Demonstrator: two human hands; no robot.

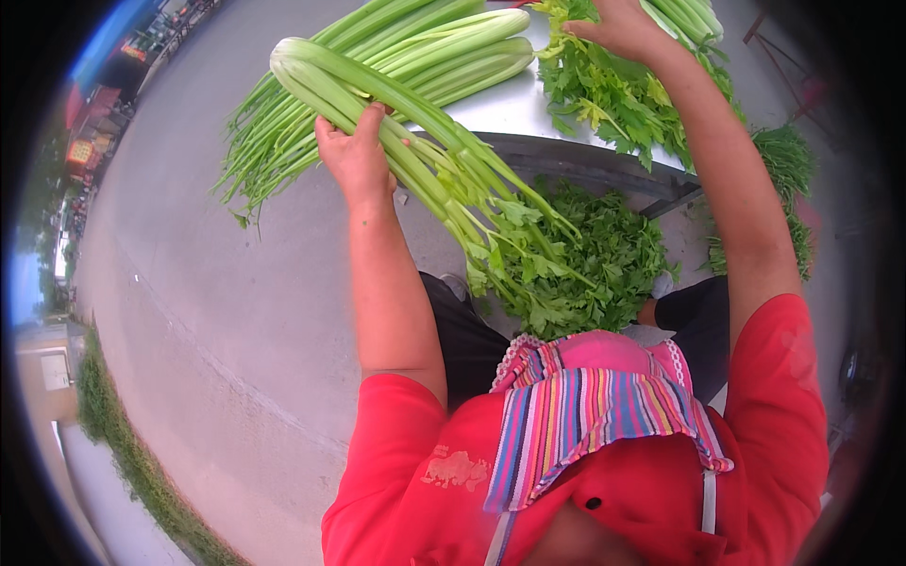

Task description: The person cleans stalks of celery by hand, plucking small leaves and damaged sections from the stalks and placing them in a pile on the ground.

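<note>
My left hand (361, 152) grips a celery bunch (403, 152) around its stalks, the pale root end up and to the left, the leafy tops hanging down to the right. Behind it, several trimmed celery bunches (460, 49) lie on a metal-topped table (495, 106), their thin stalks reaching past its left edge. My right hand (616, 28) is at the top of the view over leafy celery (623, 99) on the table's right part, thumb held apart from the fingers; its fingertips are cut off by the picture's edge, so its hold is unclear.
A pile of celery leaves (601, 262) lies on the ground between my feet, below the table's edge. Bundles of thin greens (786, 163) are at the right, near a red metal frame (761, 32). Pavement (226, 283) stretches to the left, with a hedge (134, 453) beyond.
</note>
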